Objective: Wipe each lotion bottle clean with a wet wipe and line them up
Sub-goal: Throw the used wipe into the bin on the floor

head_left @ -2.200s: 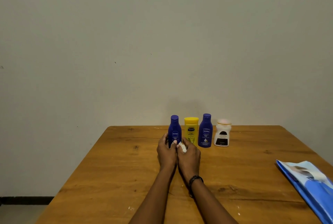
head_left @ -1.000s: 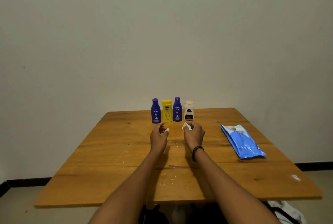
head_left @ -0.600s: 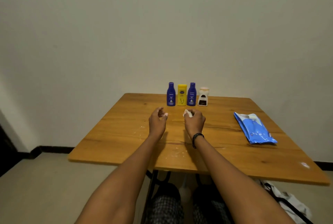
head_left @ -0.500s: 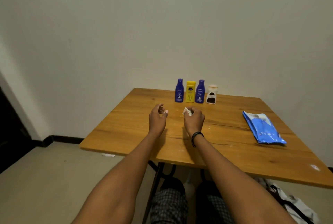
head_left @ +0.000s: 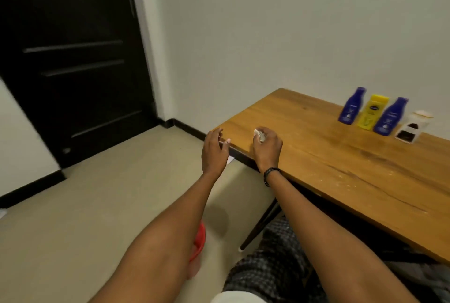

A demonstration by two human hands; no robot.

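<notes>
Head view: crumpled wet wipe amid curled fingers of right hand

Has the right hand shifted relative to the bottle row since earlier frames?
Yes. The right hand, gripping the wipe, has moved left, away from the bottle row, to the table edge.

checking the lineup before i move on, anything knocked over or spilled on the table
Nothing stands out: the four bottles stand upright in a close row near the wall. Only pale specks mark the table.
</notes>
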